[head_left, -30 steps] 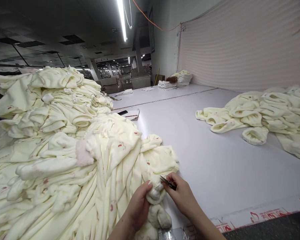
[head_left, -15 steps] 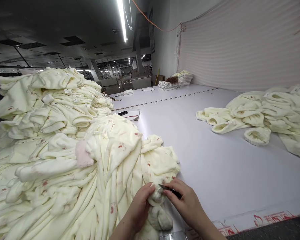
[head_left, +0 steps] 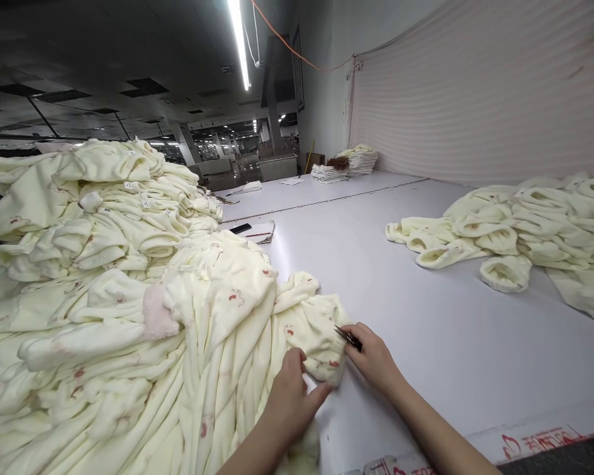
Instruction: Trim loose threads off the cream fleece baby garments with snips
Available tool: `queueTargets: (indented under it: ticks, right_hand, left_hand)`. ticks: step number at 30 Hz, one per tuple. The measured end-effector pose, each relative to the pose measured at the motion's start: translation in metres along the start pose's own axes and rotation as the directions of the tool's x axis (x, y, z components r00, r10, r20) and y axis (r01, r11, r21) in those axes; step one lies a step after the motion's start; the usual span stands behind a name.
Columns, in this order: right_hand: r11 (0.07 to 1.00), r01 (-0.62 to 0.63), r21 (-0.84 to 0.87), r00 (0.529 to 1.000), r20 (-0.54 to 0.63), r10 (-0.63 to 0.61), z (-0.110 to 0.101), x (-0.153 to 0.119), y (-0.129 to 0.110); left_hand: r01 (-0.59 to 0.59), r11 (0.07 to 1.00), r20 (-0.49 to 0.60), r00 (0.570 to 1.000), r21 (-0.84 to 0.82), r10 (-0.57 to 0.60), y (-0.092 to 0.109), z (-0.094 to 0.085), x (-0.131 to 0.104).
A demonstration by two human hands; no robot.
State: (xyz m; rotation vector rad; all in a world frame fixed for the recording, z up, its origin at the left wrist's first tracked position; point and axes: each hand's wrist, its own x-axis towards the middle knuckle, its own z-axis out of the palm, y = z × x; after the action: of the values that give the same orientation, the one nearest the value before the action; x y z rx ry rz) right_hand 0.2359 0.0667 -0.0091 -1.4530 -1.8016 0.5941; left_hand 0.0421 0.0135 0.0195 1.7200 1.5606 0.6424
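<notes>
Pale yellow fleece garments with small reddish prints lie in a large heap (head_left: 218, 316) to my left. One garment's gathered end (head_left: 319, 330) sticks out over the white tabletop in front of me. My left hand (head_left: 292, 396) is beside the near edge of that end, thumb and fingers spread apart; whether its fingertips touch the cloth is unclear. In my right hand (head_left: 376, 359) are small dark thread snips (head_left: 350, 338), their pointed tip at the right edge of the garment end. A pink fuzzy patch (head_left: 159, 313) shows on the heap.
Another pile of yellow garments (head_left: 515, 224) lies on the right of the white table (head_left: 366, 264). A black phone-like object (head_left: 240, 228) rests on papers (head_left: 262, 232) beyond the heap. Folded stacks (head_left: 359, 160) stand at the back, near a hanging striped sheet (head_left: 475, 99).
My left hand has come off the bunched cuff and opened. My right hand has moved up and away with the snips. The garment end now lies flatter on the table.
</notes>
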Motion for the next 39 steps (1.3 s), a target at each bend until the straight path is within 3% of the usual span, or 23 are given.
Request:
queueTargets:
  ticks: [2,4,7,9,12,14,20,24,30,32,34,36,37,39]
  right_hand:
    - [0.999,0.007,0.038,1.0,-0.004,-0.007,-0.001,-0.005,-0.014]
    - [0.998,-0.003,0.058,1.0,-0.022,0.004,0.0,-0.009,-0.027]
    - [0.998,-0.015,0.066,0.998,-0.06,0.019,0.004,-0.009,-0.04]
    - [0.998,-0.02,0.06,0.995,-0.095,0.026,0.008,-0.006,-0.042]
    - [0.999,-0.031,0.041,0.993,-0.113,0.035,0.011,-0.002,-0.04]
    - [0.999,-0.022,0.037,0.998,-0.066,0.024,0.01,-0.002,-0.037]
    - [0.991,0.034,0.133,0.977,0.204,-0.061,-0.01,-0.022,-0.037]
    - [0.998,0.044,0.055,0.978,0.202,-0.054,-0.014,-0.032,-0.043]
    - [0.986,-0.063,0.158,0.992,0.117,0.045,-0.004,-0.024,-0.036]
    - [0.976,-0.113,0.188,0.991,0.097,0.096,0.001,-0.019,-0.032]
    - [0.973,-0.123,0.198,0.987,0.124,0.099,0.005,-0.015,-0.029]
    - [0.974,-0.102,0.202,0.983,0.171,0.067,0.008,-0.016,-0.027]
    - [0.976,-0.091,0.2,0.982,0.184,0.053,0.008,-0.018,-0.027]
    - [0.979,-0.084,0.185,0.976,0.213,0.043,0.004,-0.024,-0.028]
  left_hand:
    - [-0.066,0.997,-0.1,0.993,-0.031,0.062,0.003,0.012,0.001]
    - [-0.108,0.992,-0.131,0.986,-0.062,0.099,0.006,0.019,0.002]
    - [-0.074,0.982,-0.183,0.982,-0.172,0.042,0.009,0.02,0.007]
    - [-0.005,0.934,-0.105,0.994,-0.358,-0.035,0.009,0.015,0.011]
    - [0.189,0.713,0.15,0.982,-0.676,-0.118,0.007,0.005,0.013]
    - [0.288,0.588,0.255,0.957,-0.756,-0.141,0.004,0.0,0.012]
    - [0.349,0.457,0.325,0.936,-0.818,-0.132,-0.002,-0.004,0.006]
    - [0.358,0.405,0.346,0.932,-0.841,-0.105,-0.003,-0.003,0.005]
    - [0.379,0.471,0.36,0.923,-0.797,-0.134,0.003,-0.005,-0.001]
    - [0.326,0.59,0.332,0.938,-0.738,-0.104,0.006,-0.005,-0.003]
    - [0.204,0.796,0.268,0.962,-0.57,-0.055,0.007,-0.005,-0.005]
    - [0.009,0.959,0.075,0.997,-0.284,0.013,0.003,-0.002,-0.007]
    - [-0.086,0.988,-0.065,0.995,-0.132,0.078,-0.001,0.0,-0.007]
    - [-0.238,0.965,-0.308,0.914,0.114,0.262,-0.009,0.003,-0.009]
